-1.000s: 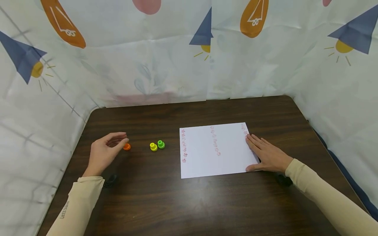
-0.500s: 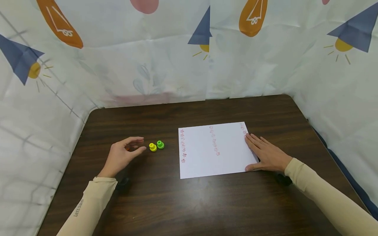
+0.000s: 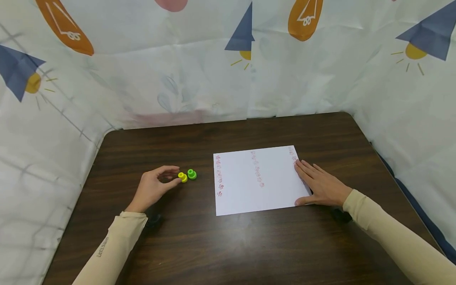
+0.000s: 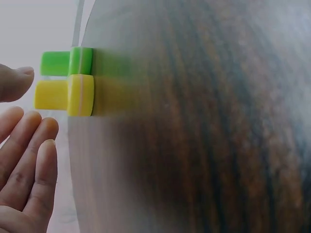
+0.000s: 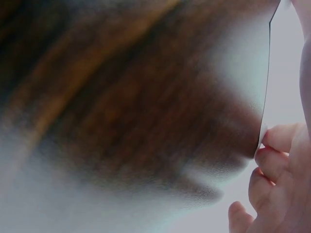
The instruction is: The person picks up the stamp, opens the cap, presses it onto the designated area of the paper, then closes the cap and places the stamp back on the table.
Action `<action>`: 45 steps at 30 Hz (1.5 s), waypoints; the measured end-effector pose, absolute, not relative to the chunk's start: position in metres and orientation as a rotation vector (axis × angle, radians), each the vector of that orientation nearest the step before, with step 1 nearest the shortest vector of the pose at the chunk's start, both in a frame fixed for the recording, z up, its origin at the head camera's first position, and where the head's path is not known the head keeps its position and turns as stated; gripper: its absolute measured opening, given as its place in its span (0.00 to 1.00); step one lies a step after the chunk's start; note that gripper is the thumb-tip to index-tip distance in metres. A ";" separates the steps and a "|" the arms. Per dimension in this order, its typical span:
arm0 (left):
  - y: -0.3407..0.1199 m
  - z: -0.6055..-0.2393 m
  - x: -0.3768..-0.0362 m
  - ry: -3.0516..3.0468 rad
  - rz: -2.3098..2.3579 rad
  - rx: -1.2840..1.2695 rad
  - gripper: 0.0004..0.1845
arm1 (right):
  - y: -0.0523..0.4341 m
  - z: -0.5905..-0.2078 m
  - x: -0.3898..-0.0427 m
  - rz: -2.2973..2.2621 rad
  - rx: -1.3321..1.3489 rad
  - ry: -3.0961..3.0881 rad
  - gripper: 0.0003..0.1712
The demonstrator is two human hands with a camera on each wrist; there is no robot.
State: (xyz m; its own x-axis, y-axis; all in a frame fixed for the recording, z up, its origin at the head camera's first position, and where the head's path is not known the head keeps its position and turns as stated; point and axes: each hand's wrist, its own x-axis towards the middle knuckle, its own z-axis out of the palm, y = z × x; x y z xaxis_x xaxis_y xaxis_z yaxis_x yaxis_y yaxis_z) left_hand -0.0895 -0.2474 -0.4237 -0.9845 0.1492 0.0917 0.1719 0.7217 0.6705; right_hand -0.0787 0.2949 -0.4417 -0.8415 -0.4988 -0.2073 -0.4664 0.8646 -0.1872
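Left hand: your left hand [image 3: 154, 188] hovers low over the table [image 3: 228, 245], thumb and forefinger curved into an open pinch, with nothing between them. The fingertips [image 4: 29, 127] sit just beside the yellow stamp [image 3: 183, 177]; I can't tell whether they touch it yet.

Yellow stamp: it stands upright on the table left of the paper sheet [image 3: 258, 180], touching or nearly touching the green stamp [image 3: 192, 174] behind it. The left wrist view shows a narrow knob [image 4: 51, 94] over a wider base.

Handling: judge it a small, light, rigid plastic piece with smooth sides, so it may tip or skid if you nudge it. Take it by the narrow knob, between thumb and forefinger. Keep clear of the green one, which stands close enough to be knocked.

Right hand: your right hand [image 3: 318, 185] lies flat with fingers straight, pressing the right edge of the paper sheet and gripping nothing. The sheet is thin and limp, so it would probably slide without that weight.

Count, stamps: two in view, one yellow and one green.

Count, paper: one sheet.

Count, stamped columns: three red columns of marks [image 3: 257, 169], at the left edge, the middle and the right edge.
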 end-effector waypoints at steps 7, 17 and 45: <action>-0.246 -0.424 -0.091 -2.952 -1.108 -0.248 0.21 | 0.295 -0.440 -0.078 -0.194 -0.734 2.794 0.74; -0.247 -0.425 -0.092 -2.971 -1.033 -0.250 0.17 | 0.294 -0.438 -0.076 -0.206 -0.734 2.793 0.74; -0.249 -0.429 -0.091 -2.955 -1.015 -0.252 0.15 | 0.293 -0.440 -0.075 -0.190 -0.744 2.804 0.74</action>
